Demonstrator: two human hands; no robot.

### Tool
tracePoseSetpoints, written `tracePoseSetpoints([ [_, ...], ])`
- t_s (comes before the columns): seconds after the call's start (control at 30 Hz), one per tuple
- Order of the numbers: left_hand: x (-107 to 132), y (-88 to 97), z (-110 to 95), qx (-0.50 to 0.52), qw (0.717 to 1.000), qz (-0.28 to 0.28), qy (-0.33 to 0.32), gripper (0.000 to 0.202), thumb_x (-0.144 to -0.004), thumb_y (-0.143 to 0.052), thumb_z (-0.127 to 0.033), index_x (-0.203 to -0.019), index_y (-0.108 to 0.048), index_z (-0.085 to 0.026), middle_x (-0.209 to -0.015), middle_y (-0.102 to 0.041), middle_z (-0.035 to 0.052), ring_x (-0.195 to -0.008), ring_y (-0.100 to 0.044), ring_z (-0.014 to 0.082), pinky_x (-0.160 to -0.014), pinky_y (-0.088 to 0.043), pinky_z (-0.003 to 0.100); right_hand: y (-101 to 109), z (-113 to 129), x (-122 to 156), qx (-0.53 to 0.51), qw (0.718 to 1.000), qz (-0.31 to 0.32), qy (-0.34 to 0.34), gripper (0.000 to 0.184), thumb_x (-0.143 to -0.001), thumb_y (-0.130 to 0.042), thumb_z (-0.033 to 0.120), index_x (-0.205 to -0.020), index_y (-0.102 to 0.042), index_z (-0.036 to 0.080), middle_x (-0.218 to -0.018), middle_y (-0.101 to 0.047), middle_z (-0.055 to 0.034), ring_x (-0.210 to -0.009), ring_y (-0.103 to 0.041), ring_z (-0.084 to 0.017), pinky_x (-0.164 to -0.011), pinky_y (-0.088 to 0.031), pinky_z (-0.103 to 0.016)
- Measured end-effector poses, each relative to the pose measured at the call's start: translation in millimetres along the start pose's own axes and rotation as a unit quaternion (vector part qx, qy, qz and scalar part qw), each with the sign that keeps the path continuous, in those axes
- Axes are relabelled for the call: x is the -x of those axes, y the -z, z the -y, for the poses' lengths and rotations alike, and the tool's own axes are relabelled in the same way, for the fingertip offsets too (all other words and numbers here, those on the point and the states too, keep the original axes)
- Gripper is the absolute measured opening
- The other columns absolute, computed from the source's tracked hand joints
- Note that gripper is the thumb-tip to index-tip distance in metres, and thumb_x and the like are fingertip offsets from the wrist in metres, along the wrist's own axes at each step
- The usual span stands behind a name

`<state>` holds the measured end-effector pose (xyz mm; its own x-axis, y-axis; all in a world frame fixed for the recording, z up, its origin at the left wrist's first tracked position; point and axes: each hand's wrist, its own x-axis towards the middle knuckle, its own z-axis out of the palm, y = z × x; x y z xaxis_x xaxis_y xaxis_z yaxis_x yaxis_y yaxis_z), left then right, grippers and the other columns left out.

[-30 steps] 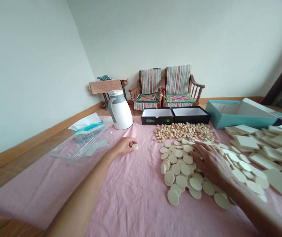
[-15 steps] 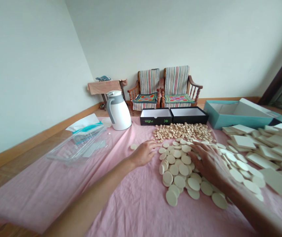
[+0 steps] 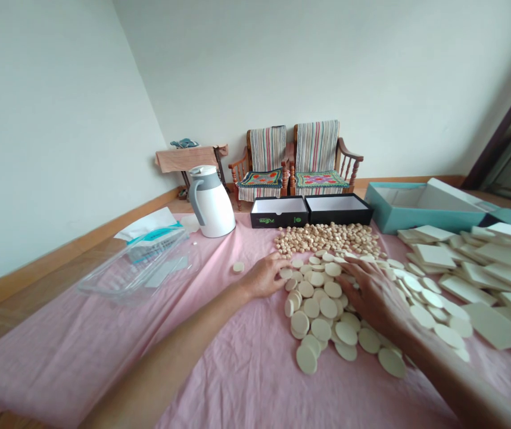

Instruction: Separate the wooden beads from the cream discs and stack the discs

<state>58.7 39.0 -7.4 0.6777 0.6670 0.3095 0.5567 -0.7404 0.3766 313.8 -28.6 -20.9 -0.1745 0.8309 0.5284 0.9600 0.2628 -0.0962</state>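
Observation:
Pale round discs (image 3: 327, 307) lie heaped on the pink cloth in front of me. At the heap's left edge, my left hand (image 3: 264, 276) has its thumb and fingers closed on one disc (image 3: 286, 273). Over the top of the heap rests my right hand (image 3: 374, 292), palm down with its fingers apart; it touches the discs and hides some of them. A single disc (image 3: 238, 267) lies alone to the left of my left hand. Just behind the heap spreads a layer of small round wooden beads (image 3: 322, 238).
Square pale tiles (image 3: 497, 325) are piled at the right, before a teal box (image 3: 393, 221). Two black boxes (image 3: 277, 221) stand behind the beads. A white jug (image 3: 215, 205) and a clear plastic tray (image 3: 117, 286) are at the left, with two chairs (image 3: 315, 155) beyond.
My left hand has moved slightly right to the heap's edge and closed on a disc. My right hand stays over the heap, nearly still. The view has shifted slightly.

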Motion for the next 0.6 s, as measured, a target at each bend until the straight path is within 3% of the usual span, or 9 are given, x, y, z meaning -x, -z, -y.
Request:
tracePoseSetpoints([
  [0.1,10,21.8,4,-0.003,0.997,-0.036,0.063,0.027,-0.076,-0.058,-0.020,-0.102,-0.065,-0.018,-0.095,-0.061,0.0055,-0.070,-0.058,0.0120,-0.066,-0.047,0.024,0,-1,0,-0.001,1.000,-0.002,0.001,0.038,-0.091,-0.039,0.040,-0.111,-0.060,0.016,-0.119,-0.060,-0.0115,-0.107,-0.055,-0.027,-0.087,-0.044,-0.041],
  [0.2,26,47.1,22,-0.035,0.987,-0.095,0.128,0.020,-0.073,-0.064,-0.026,-0.089,-0.066,-0.016,-0.083,-0.061,0.0034,-0.067,-0.056,0.0124,-0.066,-0.045,0.024,-1,-2,0,-0.005,1.000,-0.002,0.003,0.037,-0.090,-0.040,0.039,-0.112,-0.059,0.016,-0.119,-0.060,-0.0117,-0.108,-0.055,-0.027,-0.087,-0.045,-0.042],
  [0.27,39,58.2,39,-0.041,0.979,-0.101,0.170,0.021,-0.071,-0.066,-0.030,-0.084,-0.067,-0.014,-0.078,-0.061,0.0030,-0.065,-0.056,0.0128,-0.063,-0.044,0.024,-2,-3,1,-0.007,1.000,-0.002,0.002,0.037,-0.090,-0.040,0.039,-0.113,-0.059,0.016,-0.120,-0.059,-0.0121,-0.108,-0.055,-0.028,-0.087,-0.045,-0.042],
  [0.4,56,62.2,63,-0.042,0.970,-0.093,0.219,0.025,-0.068,-0.067,-0.034,-0.083,-0.067,-0.014,-0.074,-0.061,0.0023,-0.062,-0.056,0.0125,-0.060,-0.043,0.023,-5,-5,1,-0.010,1.000,-0.003,0.003,0.037,-0.090,-0.040,0.040,-0.113,-0.059,0.017,-0.122,-0.059,-0.0114,-0.108,-0.055,-0.027,-0.088,-0.045,-0.042],
  [0.6,57,57.0,63,-0.063,0.973,-0.047,0.215,0.022,-0.068,-0.066,-0.035,-0.079,-0.067,-0.016,-0.074,-0.063,0.0017,-0.064,-0.056,0.0130,-0.060,-0.041,0.022,-4,-4,1,-0.012,1.000,0.001,0.001,0.038,-0.090,-0.039,0.040,-0.111,-0.059,0.015,-0.121,-0.059,-0.0116,-0.107,-0.056,-0.027,-0.089,-0.045,-0.042],
])
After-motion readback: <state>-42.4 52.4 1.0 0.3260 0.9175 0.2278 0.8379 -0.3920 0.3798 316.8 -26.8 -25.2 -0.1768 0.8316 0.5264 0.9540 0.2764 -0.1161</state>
